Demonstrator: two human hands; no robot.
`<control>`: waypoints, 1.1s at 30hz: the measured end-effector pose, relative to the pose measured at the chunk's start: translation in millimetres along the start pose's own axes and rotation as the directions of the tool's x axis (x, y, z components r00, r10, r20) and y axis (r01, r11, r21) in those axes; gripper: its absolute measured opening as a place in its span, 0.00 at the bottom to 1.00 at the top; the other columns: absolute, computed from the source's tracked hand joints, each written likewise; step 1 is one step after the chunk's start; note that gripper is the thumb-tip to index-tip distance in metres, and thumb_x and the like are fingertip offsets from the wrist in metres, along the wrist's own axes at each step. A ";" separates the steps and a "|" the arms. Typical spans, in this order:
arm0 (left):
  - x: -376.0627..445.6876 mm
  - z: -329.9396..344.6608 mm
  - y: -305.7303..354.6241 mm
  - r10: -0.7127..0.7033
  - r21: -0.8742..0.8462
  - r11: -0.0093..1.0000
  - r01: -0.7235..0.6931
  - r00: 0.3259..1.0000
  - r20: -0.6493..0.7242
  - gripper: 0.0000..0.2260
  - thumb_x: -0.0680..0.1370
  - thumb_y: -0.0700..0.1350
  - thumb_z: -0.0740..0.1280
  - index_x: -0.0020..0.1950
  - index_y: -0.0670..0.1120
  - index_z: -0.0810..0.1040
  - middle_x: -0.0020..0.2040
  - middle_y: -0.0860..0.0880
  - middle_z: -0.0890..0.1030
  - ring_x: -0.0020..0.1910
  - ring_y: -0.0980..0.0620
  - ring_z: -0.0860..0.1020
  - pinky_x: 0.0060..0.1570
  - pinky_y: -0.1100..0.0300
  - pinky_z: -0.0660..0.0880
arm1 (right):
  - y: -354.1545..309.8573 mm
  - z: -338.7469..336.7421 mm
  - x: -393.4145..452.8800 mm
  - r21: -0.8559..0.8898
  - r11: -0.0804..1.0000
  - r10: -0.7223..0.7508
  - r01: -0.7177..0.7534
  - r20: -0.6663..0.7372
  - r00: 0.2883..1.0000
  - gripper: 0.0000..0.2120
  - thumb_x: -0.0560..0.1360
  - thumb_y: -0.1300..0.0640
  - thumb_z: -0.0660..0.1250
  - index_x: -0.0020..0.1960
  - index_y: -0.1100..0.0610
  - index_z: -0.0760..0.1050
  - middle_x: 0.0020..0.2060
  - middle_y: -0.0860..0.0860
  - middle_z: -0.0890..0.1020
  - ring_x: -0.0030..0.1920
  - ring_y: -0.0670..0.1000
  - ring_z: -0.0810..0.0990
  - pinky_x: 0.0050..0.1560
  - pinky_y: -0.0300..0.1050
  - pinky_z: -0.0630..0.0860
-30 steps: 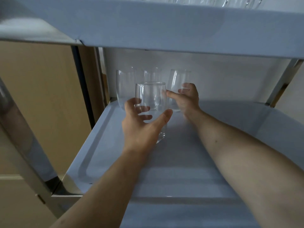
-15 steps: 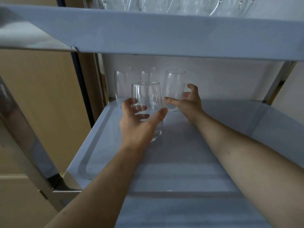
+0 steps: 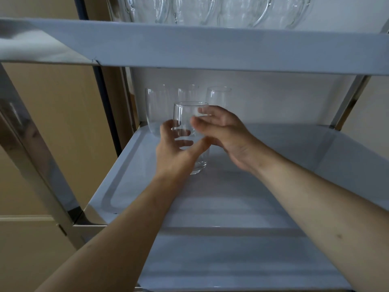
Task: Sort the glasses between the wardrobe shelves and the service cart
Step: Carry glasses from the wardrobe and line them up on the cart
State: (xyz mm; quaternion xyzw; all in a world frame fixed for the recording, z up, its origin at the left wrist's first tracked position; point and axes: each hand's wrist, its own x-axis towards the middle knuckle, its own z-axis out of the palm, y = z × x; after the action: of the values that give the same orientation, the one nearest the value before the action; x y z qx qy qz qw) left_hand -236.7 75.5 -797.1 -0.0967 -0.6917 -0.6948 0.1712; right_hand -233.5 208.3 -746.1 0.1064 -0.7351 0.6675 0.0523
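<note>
The service cart (image 3: 347,157) fills most of the frame, a grey unit with shiny metal posts; its middle shelf tray (image 3: 231,207) spreads across the centre and lower right, and its upper shelf (image 3: 210,45) runs as a broad band across the top. To the left of the frame stands a tan wooden panel (image 3: 63,123).

Along the top edge, on the upper shelf, is a row of clear glasses (image 3: 210,9); they overlap and are cut off by the frame, so I cannot count them.

On the middle tray, at the back left corner, four clear tumblers show. Three stand at the rear: a wide rear-left glass (image 3: 155,110), a faint rear-middle glass (image 3: 188,91) and a rear-right glass (image 3: 217,95). The fourth, the front glass (image 3: 185,119), stands upright on the tray just ahead of them, in the centre of the frame.

The left hand (image 3: 174,150) has its grip round that front glass, fingers curled behind it and thumb across the near side, low on the body. The right hand (image 3: 227,133) is just right of the same glass with a loose, wide grip, fingers relaxed and spread near the rim; whether they touch the glass I cannot tell.
</note>
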 end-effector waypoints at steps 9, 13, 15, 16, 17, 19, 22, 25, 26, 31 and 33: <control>-3.1 1.5 -4.0 0.028 0.073 0.997 -0.036 0.993 0.116 0.41 0.57 0.63 0.79 0.66 0.54 0.70 0.59 0.55 0.79 0.56 0.59 0.80 0.53 0.57 0.79 | -8.5 -6.8 2.0 -0.013 1.000 -0.010 0.008 -0.209 0.978 0.30 0.61 0.56 0.85 0.60 0.54 0.77 0.49 0.51 0.86 0.49 0.48 0.86 0.48 0.48 0.83; -2.5 3.1 -6.0 0.000 0.194 0.981 -0.025 0.992 0.129 0.37 0.61 0.62 0.78 0.67 0.55 0.71 0.60 0.55 0.78 0.60 0.57 0.77 0.60 0.53 0.76 | -15.4 -44.9 5.8 -0.073 0.997 -0.041 0.018 -0.315 0.948 0.31 0.62 0.55 0.84 0.61 0.53 0.75 0.52 0.53 0.85 0.53 0.49 0.85 0.57 0.56 0.82; -1.2 4.2 -7.6 -0.009 0.277 0.961 -0.029 0.991 0.136 0.35 0.65 0.60 0.79 0.68 0.54 0.70 0.61 0.55 0.77 0.62 0.54 0.75 0.63 0.51 0.75 | -14.5 -61.4 10.3 -0.120 0.993 -0.067 0.024 -0.369 0.927 0.32 0.61 0.56 0.85 0.61 0.54 0.75 0.54 0.55 0.84 0.53 0.49 0.85 0.57 0.53 0.81; -0.3 4.6 -8.7 -0.005 0.318 0.948 -0.038 0.991 0.133 0.34 0.67 0.58 0.80 0.68 0.54 0.71 0.62 0.55 0.77 0.63 0.53 0.75 0.64 0.50 0.74 | -12.4 -68.4 13.4 -0.134 0.991 -0.079 0.027 -0.397 0.914 0.33 0.61 0.56 0.85 0.61 0.54 0.75 0.54 0.56 0.84 0.53 0.50 0.85 0.57 0.51 0.80; 0.5 4.7 -10.0 0.007 0.360 0.931 -0.054 0.991 0.131 0.31 0.69 0.57 0.79 0.68 0.54 0.71 0.62 0.55 0.77 0.63 0.52 0.74 0.64 0.50 0.74 | -9.4 -74.6 17.5 -0.144 0.989 -0.089 0.029 -0.427 0.900 0.33 0.60 0.56 0.85 0.61 0.55 0.75 0.54 0.56 0.84 0.53 0.50 0.85 0.56 0.50 0.80; 1.4 5.1 -12.2 0.043 0.448 0.887 -0.107 0.988 0.150 0.28 0.72 0.56 0.77 0.68 0.54 0.73 0.62 0.55 0.77 0.64 0.52 0.73 0.63 0.52 0.73 | -1.9 -85.6 27.3 -0.155 0.988 -0.095 0.022 -0.486 0.869 0.33 0.60 0.54 0.85 0.61 0.54 0.74 0.54 0.55 0.83 0.53 0.50 0.84 0.55 0.49 0.80; 0.8 7.6 -13.3 0.086 0.556 0.807 -0.200 0.971 0.224 0.24 0.73 0.56 0.75 0.67 0.54 0.75 0.66 0.53 0.77 0.67 0.50 0.72 0.59 0.58 0.68 | 10.2 -97.7 44.7 -0.163 0.987 -0.101 0.012 -0.546 0.831 0.33 0.60 0.52 0.85 0.59 0.52 0.73 0.52 0.53 0.82 0.51 0.49 0.83 0.47 0.46 0.78; -1.2 11.2 -13.8 0.104 0.643 0.708 -0.293 0.943 0.316 0.23 0.74 0.58 0.73 0.66 0.54 0.76 0.67 0.53 0.76 0.67 0.49 0.70 0.59 0.59 0.66 | 22.5 -105.8 63.7 -0.170 0.985 -0.100 -0.001 -0.582 0.807 0.34 0.59 0.50 0.85 0.60 0.51 0.73 0.53 0.51 0.81 0.51 0.49 0.83 0.44 0.42 0.76; -1.7 11.8 -13.9 0.100 0.655 0.692 -0.305 0.938 0.332 0.23 0.74 0.58 0.72 0.66 0.54 0.75 0.67 0.53 0.76 0.67 0.49 0.70 0.60 0.58 0.67 | 25.7 -108.7 69.4 -0.171 0.985 -0.097 -0.007 -0.591 0.801 0.35 0.58 0.50 0.85 0.60 0.52 0.73 0.53 0.51 0.81 0.51 0.49 0.83 0.43 0.42 0.76; -0.6 12.1 -16.5 0.091 0.660 0.690 -0.297 0.940 0.328 0.22 0.74 0.58 0.72 0.66 0.55 0.76 0.67 0.54 0.76 0.67 0.50 0.70 0.62 0.56 0.68 | 35.8 -118.8 93.5 -0.178 0.983 -0.078 -0.034 -0.589 0.805 0.37 0.57 0.49 0.85 0.62 0.52 0.73 0.53 0.51 0.82 0.52 0.49 0.83 0.47 0.44 0.76; -0.6 13.0 -17.5 0.083 0.671 0.680 -0.296 0.940 0.330 0.22 0.74 0.59 0.71 0.66 0.56 0.76 0.67 0.54 0.76 0.66 0.50 0.70 0.61 0.56 0.68 | 39.2 -121.1 100.7 -0.179 0.983 -0.077 -0.034 -0.576 0.814 0.37 0.57 0.48 0.85 0.61 0.51 0.73 0.53 0.51 0.82 0.52 0.49 0.83 0.47 0.44 0.76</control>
State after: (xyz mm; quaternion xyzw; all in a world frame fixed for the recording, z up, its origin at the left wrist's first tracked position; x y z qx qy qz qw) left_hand -243.9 88.2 -813.2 -0.1894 -0.9085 -0.3313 0.1701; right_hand -348.2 323.2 -749.6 -0.0991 -0.7404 0.5977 0.2909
